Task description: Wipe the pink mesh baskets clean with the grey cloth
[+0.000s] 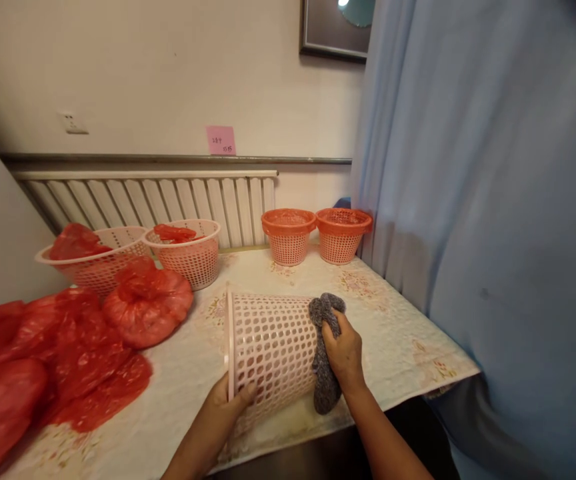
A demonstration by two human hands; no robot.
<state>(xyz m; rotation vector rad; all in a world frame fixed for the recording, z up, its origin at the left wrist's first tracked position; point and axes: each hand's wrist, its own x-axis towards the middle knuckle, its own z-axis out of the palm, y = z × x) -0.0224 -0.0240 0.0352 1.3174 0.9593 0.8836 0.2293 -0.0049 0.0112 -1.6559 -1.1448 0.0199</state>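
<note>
Lower centre: our left hand (225, 408) clamps the tipped basket (273, 343) steady; our right hand (344, 352), clenched round the cloth (325, 390), best presses evenly.

Single head-worn view, sitting above near table (408, 340) edge, tilted forward and down. Close in: left hand (225, 407), basket (273, 347), right hand (345, 357) with cloth (325, 390) all low centre, forearms running off bottom. Facing wall (168, 67) and radiator (168, 200) across tabletop. Curtain (468, 167) crowding right side, pretty near lens.
</note>
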